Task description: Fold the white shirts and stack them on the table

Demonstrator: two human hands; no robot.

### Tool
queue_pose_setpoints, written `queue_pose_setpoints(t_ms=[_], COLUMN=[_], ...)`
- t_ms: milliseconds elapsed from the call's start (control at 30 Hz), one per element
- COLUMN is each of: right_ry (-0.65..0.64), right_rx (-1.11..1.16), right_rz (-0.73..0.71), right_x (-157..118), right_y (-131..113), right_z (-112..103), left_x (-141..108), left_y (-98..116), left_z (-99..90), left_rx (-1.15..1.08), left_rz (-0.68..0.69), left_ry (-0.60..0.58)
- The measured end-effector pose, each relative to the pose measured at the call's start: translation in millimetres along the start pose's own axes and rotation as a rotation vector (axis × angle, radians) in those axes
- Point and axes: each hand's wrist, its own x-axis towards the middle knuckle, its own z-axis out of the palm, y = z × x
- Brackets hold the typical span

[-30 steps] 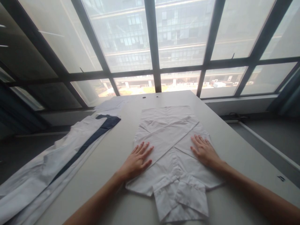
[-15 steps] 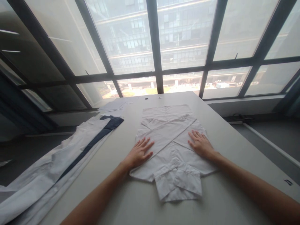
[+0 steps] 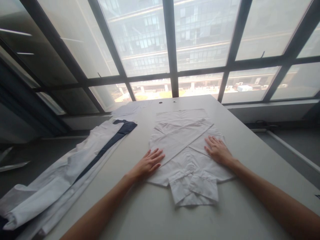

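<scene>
A white shirt point(image 3: 185, 140) lies spread on the table with its collar end toward me and its sleeves folded across the body, crossing in the middle. My left hand point(image 3: 149, 162) rests on the shirt's left edge, fingers stretched out and a little apart. On the right edge of the shirt lies my right hand point(image 3: 218, 150), flat, with its fingers extended. Neither hand grips the fabric. Some wrinkles show along the shirt's centre near the collar.
Several white garments and a dark navy one point(image 3: 110, 140) lie along the left side of the white table point(image 3: 240, 206), hanging over its edge. White sheets point(image 3: 126, 109) lie at the far left corner. Large framed windows point(image 3: 200, 40) stand behind the table.
The view has shifted slightly, so the table and shirt appear a little higher and further right. Both hands stay flat on the shirt, nearly unmoved on it.
</scene>
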Motion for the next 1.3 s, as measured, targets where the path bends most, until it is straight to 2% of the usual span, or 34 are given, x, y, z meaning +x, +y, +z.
queue_pose_setpoints(t_ms=[200, 400, 533, 633, 733, 833, 1033, 1300], right_ry=[0.016, 0.148, 0.079, 0.018, 0.035, 0.072, 0.019, -0.008], right_rx=[0.024, 0.099, 0.149, 0.176, 0.216, 0.246, 0.232, 0.308], right_rz=[0.002, -0.077, -0.136, -0.17, -0.175, -0.187, -0.227, -0.227], right_x=[1, -9, -24, -31, -33, -35, -55, -69], right_y=[0, -15, -20, -14, -9, -12, -24, -22], right_z=[-3, -12, -9, -4, -5, -10, -15, -23], left_x=[0, 27, 44, 47, 45, 44, 46, 46], left_y=[3, 49, 68, 67, 62, 61, 61, 61], left_z=[-8.7, -24.9, -13.8, 0.1, 7.2, 7.3, 8.1, 9.0], left_rx=[0.013, -0.075, -0.093, -0.067, -0.047, -0.041, -0.032, -0.052], left_rz=[0.007, 0.045, 0.06, 0.065, 0.079, 0.087, 0.087, 0.076], left_ry=[0.008, 0.059, 0.045, -0.002, -0.006, 0.003, 0.02, 0.001])
